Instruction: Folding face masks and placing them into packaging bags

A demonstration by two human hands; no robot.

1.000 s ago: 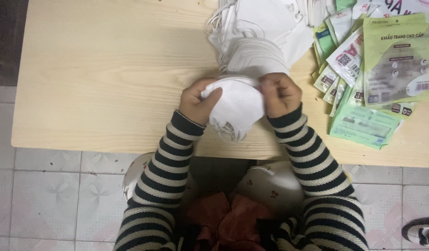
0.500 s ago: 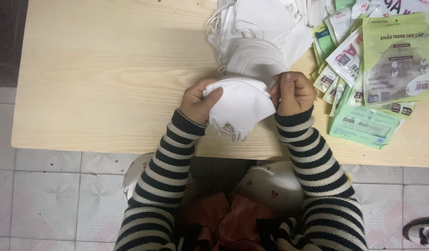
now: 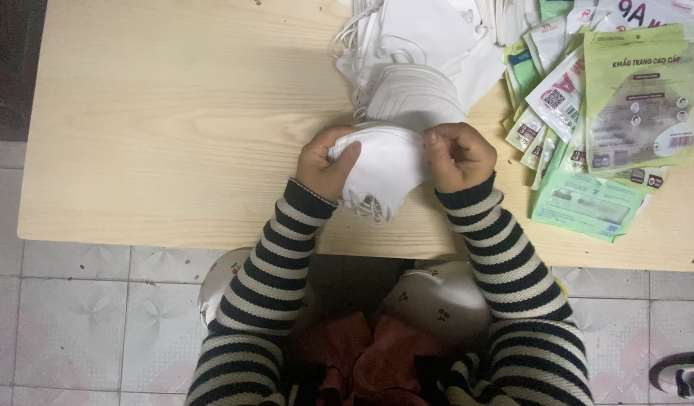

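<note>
A broad wooden table (image 3: 174, 128) with a pale, fine-grained, matte top is seen from above, its front edge straight and square. Beneath it a floor of light grey tiles (image 3: 76, 316) with a faint pattern is laid.

At the far right of the table a loose heap of flat, glossy green-and-white packets (image 3: 610, 128) is spread, overlapping one another; their number cannot be counted exactly. Beside it, at the far middle, a pile of white face masks (image 3: 414, 60) is stacked, soft and cupped, with thin ear loops trailing; the count cannot be told.

Two forearms in black-and-white striped knitted sleeves (image 3: 275, 263) are stretched over the near edge.

One white mask (image 3: 384, 169), domed and creased, is held just above the table near its front edge, directly before the pile. It is gripped on one side by the left hand (image 3: 326, 162), whose fingers are curled tightly about its edge with the thumb laid across the cloth, and on the other by the right hand (image 3: 458, 154), clenched almost to a fist, the mask's rim pinched between thumb and fingers.
</note>
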